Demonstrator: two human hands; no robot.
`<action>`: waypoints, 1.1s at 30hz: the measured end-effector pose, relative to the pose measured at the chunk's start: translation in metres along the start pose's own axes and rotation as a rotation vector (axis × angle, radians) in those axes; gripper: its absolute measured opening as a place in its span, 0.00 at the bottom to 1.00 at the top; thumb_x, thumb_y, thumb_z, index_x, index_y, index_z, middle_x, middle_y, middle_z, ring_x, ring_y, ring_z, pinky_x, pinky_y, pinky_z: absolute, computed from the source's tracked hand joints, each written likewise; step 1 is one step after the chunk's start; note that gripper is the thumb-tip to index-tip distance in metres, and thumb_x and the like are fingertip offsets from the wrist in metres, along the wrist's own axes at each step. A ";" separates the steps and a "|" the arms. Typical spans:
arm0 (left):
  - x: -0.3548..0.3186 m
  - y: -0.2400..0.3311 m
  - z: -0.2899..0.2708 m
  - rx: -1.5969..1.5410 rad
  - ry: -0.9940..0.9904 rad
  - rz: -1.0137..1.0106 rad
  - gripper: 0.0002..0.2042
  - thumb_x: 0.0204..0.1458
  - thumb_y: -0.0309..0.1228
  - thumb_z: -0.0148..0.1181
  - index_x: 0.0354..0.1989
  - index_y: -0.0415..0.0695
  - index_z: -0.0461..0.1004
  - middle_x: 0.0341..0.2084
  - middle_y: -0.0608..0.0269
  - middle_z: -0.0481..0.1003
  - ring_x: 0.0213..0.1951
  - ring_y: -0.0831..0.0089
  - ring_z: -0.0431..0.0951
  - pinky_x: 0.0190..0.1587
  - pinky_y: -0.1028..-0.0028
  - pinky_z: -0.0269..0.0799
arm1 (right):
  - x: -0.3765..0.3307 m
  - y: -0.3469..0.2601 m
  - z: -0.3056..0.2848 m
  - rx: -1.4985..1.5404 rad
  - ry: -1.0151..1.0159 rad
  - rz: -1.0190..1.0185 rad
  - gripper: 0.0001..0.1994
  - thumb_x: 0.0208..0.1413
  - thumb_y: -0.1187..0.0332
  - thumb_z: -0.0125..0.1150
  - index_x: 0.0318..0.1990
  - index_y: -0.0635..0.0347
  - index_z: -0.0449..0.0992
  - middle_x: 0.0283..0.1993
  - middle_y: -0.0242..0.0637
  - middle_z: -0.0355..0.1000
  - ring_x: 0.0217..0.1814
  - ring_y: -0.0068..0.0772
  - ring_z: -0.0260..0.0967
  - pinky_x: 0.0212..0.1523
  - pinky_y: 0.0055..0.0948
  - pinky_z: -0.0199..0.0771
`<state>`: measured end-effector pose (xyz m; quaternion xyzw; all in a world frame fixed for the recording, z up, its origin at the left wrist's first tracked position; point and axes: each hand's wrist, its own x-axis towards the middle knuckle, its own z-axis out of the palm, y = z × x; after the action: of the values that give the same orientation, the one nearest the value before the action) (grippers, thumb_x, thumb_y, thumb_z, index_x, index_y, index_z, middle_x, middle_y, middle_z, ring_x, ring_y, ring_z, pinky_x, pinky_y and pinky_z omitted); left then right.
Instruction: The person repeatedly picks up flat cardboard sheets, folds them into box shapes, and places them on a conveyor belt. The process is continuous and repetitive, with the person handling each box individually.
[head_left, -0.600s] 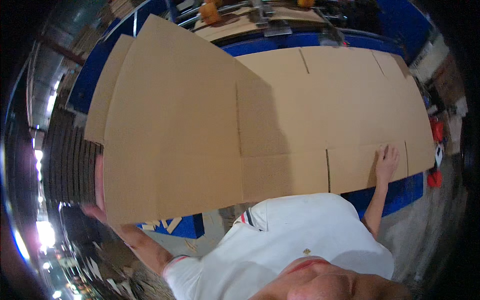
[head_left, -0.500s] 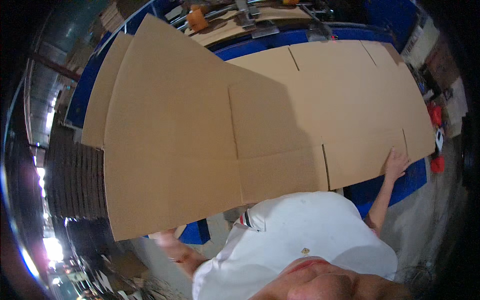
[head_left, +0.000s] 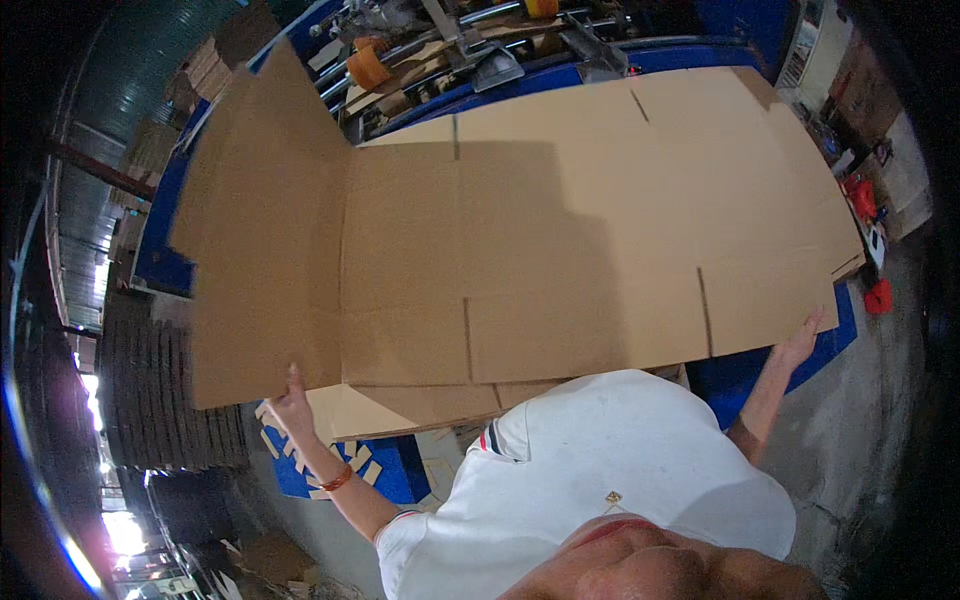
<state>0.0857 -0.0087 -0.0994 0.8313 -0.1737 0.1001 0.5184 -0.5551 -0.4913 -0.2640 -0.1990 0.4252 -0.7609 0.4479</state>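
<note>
A large flat cardboard sheet (head_left: 560,230) with slotted flaps covers a blue machine table (head_left: 740,365). The left hand (head_left: 290,408) grips its near left corner; the right hand (head_left: 802,342) touches its near right edge.

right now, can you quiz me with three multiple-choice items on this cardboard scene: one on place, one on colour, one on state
1. Where is the left hand?
A. at the cardboard sheet's near left edge
B. on the orange wheel
C. on the floor

2. What colour is the machine frame behind the cardboard sheet?
A. green
B. blue
C. white

3. How is the sheet's left panel?
A. torn off
B. rolled up
C. folded up at the crease

Answers: 1 A, fingers grip that edge. 2 B, blue rails show above the sheet. 3 C, it rises while the rest lies flat, right hand at the near right edge.
</note>
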 end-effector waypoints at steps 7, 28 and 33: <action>-0.027 0.021 0.057 -0.117 0.020 -0.013 0.13 0.52 0.23 0.60 0.46 0.33 0.72 0.42 0.55 0.76 0.44 0.70 0.73 0.48 0.70 0.69 | -0.100 -0.020 0.113 -0.931 -0.368 -0.844 0.16 0.52 0.69 0.62 0.48 0.67 0.74 0.50 0.44 0.74 0.49 0.44 0.72 0.50 0.35 0.72; -0.080 0.025 0.199 0.442 -0.751 0.811 0.38 0.32 0.11 0.55 0.59 0.51 0.67 0.61 0.53 0.62 0.64 0.49 0.58 0.64 0.47 0.48 | -0.176 0.080 0.209 -0.938 -1.671 -1.446 0.33 0.42 0.42 0.59 0.50 0.59 0.72 0.54 0.48 0.68 0.58 0.48 0.66 0.57 0.38 0.69; -0.051 0.027 0.225 0.460 -0.693 0.840 0.38 0.33 0.13 0.56 0.59 0.54 0.66 0.61 0.57 0.63 0.64 0.55 0.59 0.63 0.48 0.51 | -0.168 0.105 0.237 -0.933 -1.631 -1.521 0.32 0.43 0.45 0.61 0.52 0.57 0.72 0.56 0.47 0.67 0.59 0.47 0.65 0.56 0.36 0.70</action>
<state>0.0255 -0.2117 -0.1940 0.7666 -0.6211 0.0548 0.1537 -0.2517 -0.4840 -0.2049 -0.9624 0.0256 -0.2540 -0.0926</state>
